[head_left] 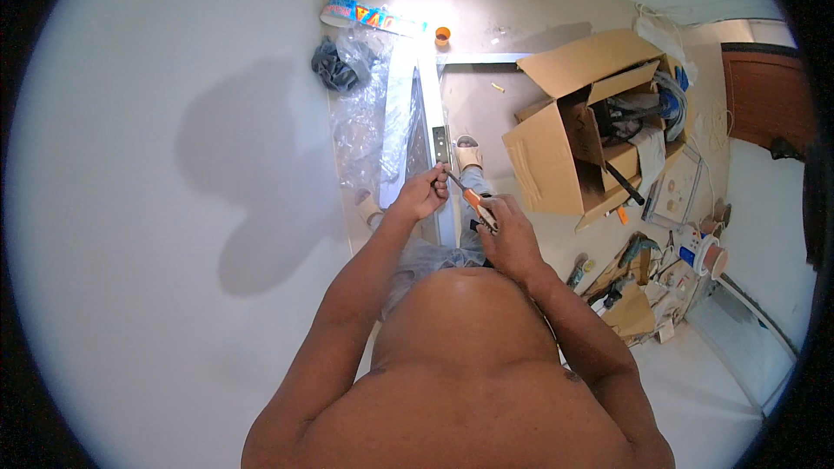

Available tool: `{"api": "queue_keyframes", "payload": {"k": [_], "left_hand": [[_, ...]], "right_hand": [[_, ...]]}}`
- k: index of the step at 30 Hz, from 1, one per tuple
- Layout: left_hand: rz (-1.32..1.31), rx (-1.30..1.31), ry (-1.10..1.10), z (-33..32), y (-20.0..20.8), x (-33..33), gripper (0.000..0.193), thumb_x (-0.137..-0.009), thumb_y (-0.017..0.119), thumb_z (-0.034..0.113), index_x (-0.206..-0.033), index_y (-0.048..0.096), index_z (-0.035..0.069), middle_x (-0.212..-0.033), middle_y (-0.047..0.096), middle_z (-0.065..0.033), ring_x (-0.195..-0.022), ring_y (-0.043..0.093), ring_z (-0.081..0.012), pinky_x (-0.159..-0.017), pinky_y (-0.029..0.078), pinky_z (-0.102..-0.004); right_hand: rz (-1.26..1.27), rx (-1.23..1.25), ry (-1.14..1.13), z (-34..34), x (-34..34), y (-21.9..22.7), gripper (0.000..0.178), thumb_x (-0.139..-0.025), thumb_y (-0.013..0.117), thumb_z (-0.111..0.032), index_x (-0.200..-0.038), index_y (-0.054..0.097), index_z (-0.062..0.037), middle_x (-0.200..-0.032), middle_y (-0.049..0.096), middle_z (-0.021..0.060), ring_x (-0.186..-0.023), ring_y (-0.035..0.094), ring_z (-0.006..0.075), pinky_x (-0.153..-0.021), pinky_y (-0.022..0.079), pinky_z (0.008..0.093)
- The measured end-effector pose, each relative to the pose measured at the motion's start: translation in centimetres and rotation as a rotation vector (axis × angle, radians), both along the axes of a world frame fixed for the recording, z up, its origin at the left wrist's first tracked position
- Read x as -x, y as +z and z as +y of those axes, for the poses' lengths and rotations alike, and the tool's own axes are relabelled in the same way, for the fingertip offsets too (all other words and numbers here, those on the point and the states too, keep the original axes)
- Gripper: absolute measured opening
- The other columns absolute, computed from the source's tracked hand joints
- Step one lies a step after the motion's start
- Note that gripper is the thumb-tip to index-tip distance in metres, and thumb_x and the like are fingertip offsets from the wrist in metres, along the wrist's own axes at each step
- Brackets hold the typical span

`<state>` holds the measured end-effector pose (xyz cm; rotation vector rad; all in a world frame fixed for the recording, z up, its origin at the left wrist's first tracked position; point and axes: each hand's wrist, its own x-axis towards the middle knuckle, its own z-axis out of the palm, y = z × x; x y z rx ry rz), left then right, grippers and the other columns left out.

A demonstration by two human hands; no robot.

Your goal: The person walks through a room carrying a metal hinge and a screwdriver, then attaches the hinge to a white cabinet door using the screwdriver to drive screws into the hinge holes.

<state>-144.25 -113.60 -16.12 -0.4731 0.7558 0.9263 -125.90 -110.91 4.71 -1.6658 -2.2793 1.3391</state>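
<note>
My right hand (512, 239) is closed round the orange-and-dark handle of a screwdriver (472, 197). Its thin shaft slants up and left to the fingertips of my left hand (423, 194). Those fingers are pinched together at the screwdriver's tip; whatever is between them is too small to make out. Both hands are over a long white metal frame (431, 91) that runs away from me between my feet. A dark plate with holes (440, 141) sits on the frame just beyond my left fingertips.
Clear plastic wrap (358, 135) and a dark cloth bundle (334, 67) lie by the left wall. Beyond the frame stands a small orange cup (443, 36). An open cardboard box (543, 161) with cables is at right, near scattered cardboard (632, 311) and a tape roll (714, 260).
</note>
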Motion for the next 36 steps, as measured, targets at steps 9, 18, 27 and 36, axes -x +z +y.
{"api": "queue_keyframes", "payload": {"k": [9,18,27,36], "left_hand": [[0.145,0.092,-0.027,1.8,1.3,-0.2,0.025,-0.101,0.05,0.022,-0.115,0.06,0.003,-0.066,0.04,0.0041,-0.05,0.032,-0.0071,-0.044,0.031,-0.0211],[0.152,0.063,-0.058,2.0,0.5,-0.3,0.025,-0.103,0.046,0.023,-0.116,0.059,0.005,-0.064,0.036,0.0049,-0.048,0.031,-0.0071,-0.043,0.031,-0.0217],[0.124,0.072,-0.05,2.0,0.7,-0.1,0.025,-0.101,0.05,0.023,-0.114,0.059,0.004,-0.062,0.038,0.0049,-0.047,0.031,-0.007,-0.043,0.031,-0.022],[0.084,0.077,-0.03,2.0,0.4,-0.1,0.023,-0.101,0.052,0.022,-0.114,0.06,0.005,-0.061,0.039,0.0049,-0.047,0.034,-0.0068,-0.042,0.031,-0.0221]], "right_hand": [[0.038,-0.125,0.028,-0.2,0.6,-2.0,0.04,-0.079,0.069,-0.006,-0.116,0.054,-0.0009,-0.114,0.053,0.0193,-0.105,0.056,0.04,-0.09,0.047,0.0464],[0.009,-0.061,0.027,0.2,1.1,-1.5,0.044,-0.081,0.069,-0.007,-0.121,0.052,-0.0011,-0.116,0.052,0.0187,-0.106,0.056,0.0394,-0.09,0.048,0.0459],[0.017,-0.066,0.021,0.1,1.6,-1.3,0.044,-0.081,0.069,-0.008,-0.122,0.052,-0.0011,-0.116,0.052,0.0186,-0.106,0.056,0.0396,-0.09,0.048,0.0462],[0.016,-0.096,0.039,0.8,1.9,-0.9,0.044,-0.081,0.067,-0.007,-0.122,0.052,-0.0005,-0.114,0.053,0.0199,-0.104,0.056,0.0402,-0.089,0.047,0.0467]]}}
